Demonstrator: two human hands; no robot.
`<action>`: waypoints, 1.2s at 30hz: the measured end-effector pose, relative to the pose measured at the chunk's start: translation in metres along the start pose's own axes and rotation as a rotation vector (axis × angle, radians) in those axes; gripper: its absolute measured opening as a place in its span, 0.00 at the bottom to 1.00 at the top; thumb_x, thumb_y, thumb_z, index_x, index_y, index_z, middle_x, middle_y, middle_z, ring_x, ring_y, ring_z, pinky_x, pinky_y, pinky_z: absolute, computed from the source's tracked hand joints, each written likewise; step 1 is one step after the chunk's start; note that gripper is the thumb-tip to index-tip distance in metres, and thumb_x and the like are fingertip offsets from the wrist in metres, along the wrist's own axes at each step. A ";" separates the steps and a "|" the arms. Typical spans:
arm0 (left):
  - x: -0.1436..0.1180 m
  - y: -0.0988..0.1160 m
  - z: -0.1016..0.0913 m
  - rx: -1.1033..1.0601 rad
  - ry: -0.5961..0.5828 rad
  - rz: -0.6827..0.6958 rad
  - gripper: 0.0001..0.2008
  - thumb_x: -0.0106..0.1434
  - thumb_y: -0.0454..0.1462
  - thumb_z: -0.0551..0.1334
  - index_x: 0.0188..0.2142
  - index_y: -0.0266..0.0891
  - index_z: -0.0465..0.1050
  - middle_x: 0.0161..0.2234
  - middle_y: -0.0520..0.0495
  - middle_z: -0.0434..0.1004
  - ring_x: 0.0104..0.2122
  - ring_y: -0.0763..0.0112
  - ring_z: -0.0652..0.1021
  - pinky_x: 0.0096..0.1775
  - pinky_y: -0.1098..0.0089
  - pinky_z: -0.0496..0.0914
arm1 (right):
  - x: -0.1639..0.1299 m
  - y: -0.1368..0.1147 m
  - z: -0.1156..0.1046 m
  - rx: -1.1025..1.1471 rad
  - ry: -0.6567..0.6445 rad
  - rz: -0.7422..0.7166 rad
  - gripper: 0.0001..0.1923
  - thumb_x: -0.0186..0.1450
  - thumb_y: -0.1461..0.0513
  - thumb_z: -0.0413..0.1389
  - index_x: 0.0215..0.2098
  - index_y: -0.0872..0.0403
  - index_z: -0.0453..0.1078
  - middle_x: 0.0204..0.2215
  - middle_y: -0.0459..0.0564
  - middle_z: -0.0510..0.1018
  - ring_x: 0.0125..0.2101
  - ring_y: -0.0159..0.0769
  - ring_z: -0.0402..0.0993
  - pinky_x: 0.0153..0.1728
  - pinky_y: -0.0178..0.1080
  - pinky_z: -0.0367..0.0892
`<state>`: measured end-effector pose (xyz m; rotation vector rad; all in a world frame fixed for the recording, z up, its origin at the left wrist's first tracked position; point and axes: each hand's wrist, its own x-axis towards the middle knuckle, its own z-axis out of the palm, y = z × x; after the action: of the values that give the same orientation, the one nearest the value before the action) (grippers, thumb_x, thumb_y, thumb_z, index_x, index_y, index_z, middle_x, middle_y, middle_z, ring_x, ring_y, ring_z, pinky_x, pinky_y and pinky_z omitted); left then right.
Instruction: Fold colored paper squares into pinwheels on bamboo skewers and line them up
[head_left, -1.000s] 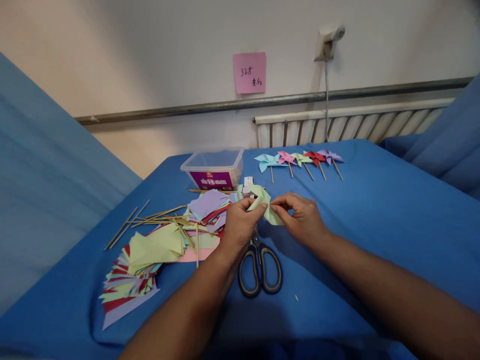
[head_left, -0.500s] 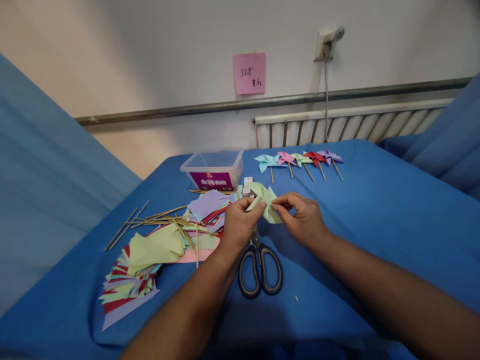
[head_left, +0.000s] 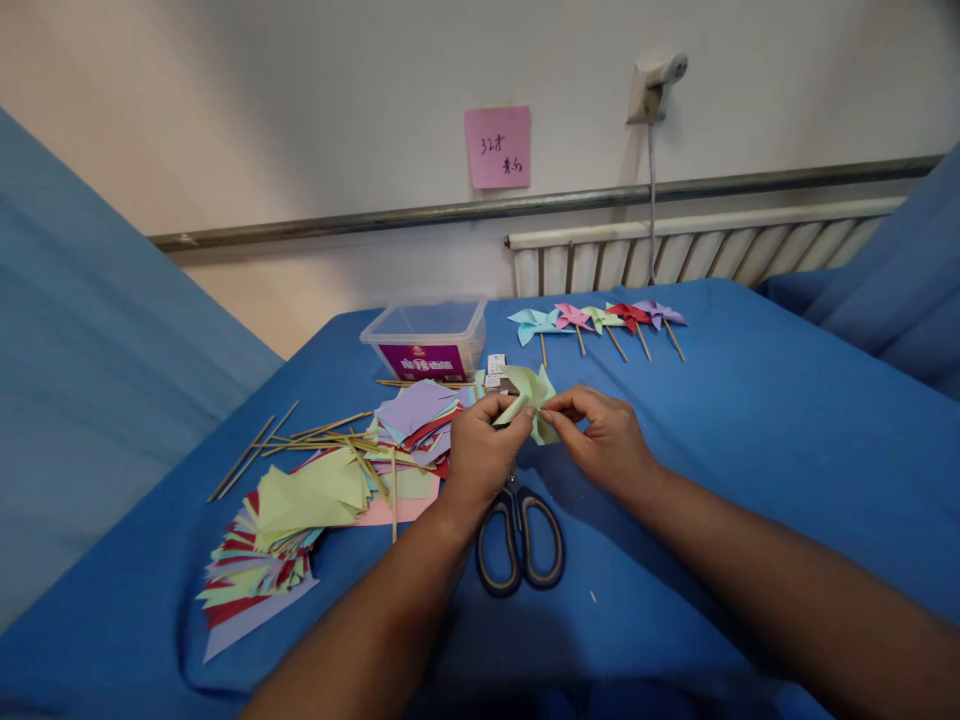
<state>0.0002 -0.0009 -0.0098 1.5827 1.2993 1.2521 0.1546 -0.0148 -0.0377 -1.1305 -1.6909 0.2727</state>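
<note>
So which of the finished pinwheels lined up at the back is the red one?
The red pinwheel is fourth from the left in the row, between the pale green one and the purple one at the right end.

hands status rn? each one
Left hand: closed, pinching the green paper pinwheel.
Right hand: closed, pinching the same pinwheel from the other side.

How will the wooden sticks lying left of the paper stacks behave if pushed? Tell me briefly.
The wooden sticks look thin and round, so they would probably roll or scatter across the blue cloth. They lie loosely crossed, so pushing one likely shifts others. They seem light and could snap if bent.
</note>
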 end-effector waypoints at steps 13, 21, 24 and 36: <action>-0.004 0.003 0.000 0.106 0.025 0.101 0.07 0.54 0.40 0.64 0.27 0.38 0.76 0.24 0.53 0.75 0.27 0.71 0.73 0.32 0.72 0.66 | 0.000 -0.002 0.000 0.019 0.032 -0.004 0.03 0.63 0.64 0.57 0.34 0.52 0.73 0.28 0.46 0.78 0.29 0.33 0.75 0.33 0.35 0.68; -0.005 0.001 0.001 0.122 0.019 0.149 0.04 0.54 0.37 0.64 0.28 0.38 0.76 0.26 0.53 0.76 0.28 0.72 0.74 0.32 0.72 0.66 | 0.000 0.000 0.001 0.012 0.009 -0.012 0.03 0.64 0.64 0.56 0.34 0.52 0.72 0.28 0.46 0.77 0.29 0.34 0.74 0.33 0.37 0.68; -0.006 0.002 0.001 0.121 0.015 0.164 0.03 0.54 0.37 0.64 0.28 0.39 0.75 0.25 0.53 0.75 0.27 0.72 0.73 0.31 0.72 0.66 | 0.001 0.001 0.000 0.027 0.017 -0.057 0.03 0.64 0.64 0.56 0.34 0.51 0.72 0.33 0.48 0.77 0.35 0.37 0.75 0.38 0.39 0.69; -0.006 0.002 -0.001 0.073 -0.041 0.133 0.03 0.54 0.36 0.64 0.27 0.38 0.74 0.25 0.53 0.74 0.27 0.73 0.72 0.32 0.73 0.65 | 0.013 0.009 -0.011 0.036 -0.121 -0.109 0.17 0.64 0.58 0.57 0.51 0.49 0.67 0.51 0.53 0.75 0.56 0.46 0.66 0.57 0.53 0.59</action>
<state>0.0000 -0.0068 -0.0094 1.7620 1.2440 1.2584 0.1680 -0.0037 -0.0305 -1.0093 -1.8408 0.3069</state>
